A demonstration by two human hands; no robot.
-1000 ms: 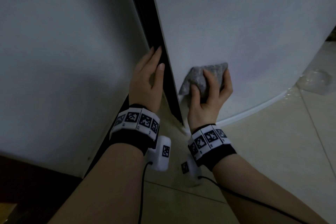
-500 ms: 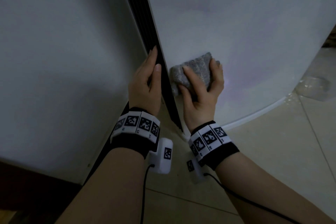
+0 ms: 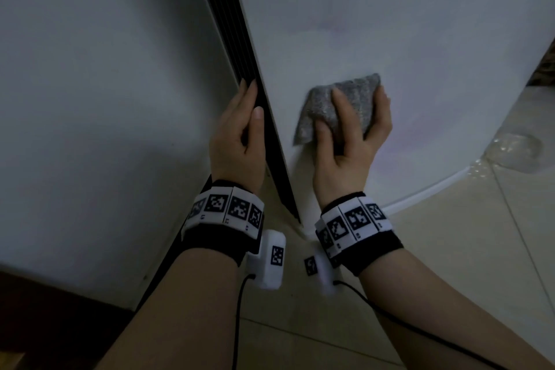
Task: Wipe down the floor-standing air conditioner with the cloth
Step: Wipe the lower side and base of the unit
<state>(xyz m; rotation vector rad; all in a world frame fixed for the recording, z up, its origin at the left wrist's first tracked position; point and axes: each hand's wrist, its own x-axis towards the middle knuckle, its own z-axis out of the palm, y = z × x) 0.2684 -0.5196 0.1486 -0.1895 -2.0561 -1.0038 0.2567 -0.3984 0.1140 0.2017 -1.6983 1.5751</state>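
Right of centre, the right hand (image 3: pixel 351 141) grips the cloth (image 3: pixel 336 108), which looks soft and light, across its bunched middle against the air conditioner (image 3: pixel 360 24); the left hand (image 3: pixel 237 141) rests straight-fingered along the dark slot (image 3: pixel 237 39).

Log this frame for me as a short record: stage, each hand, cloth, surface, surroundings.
stage: wiping low on the air conditioner, near its base
right hand: grips the cloth and presses it to the white front panel
cloth: grey, bunched, flat against the panel
left hand: holds nothing; fingers straight, resting along the dark slot left of the panel
floor: pale tiles; something shiny beside the base, too unclear to name
lighting: dim
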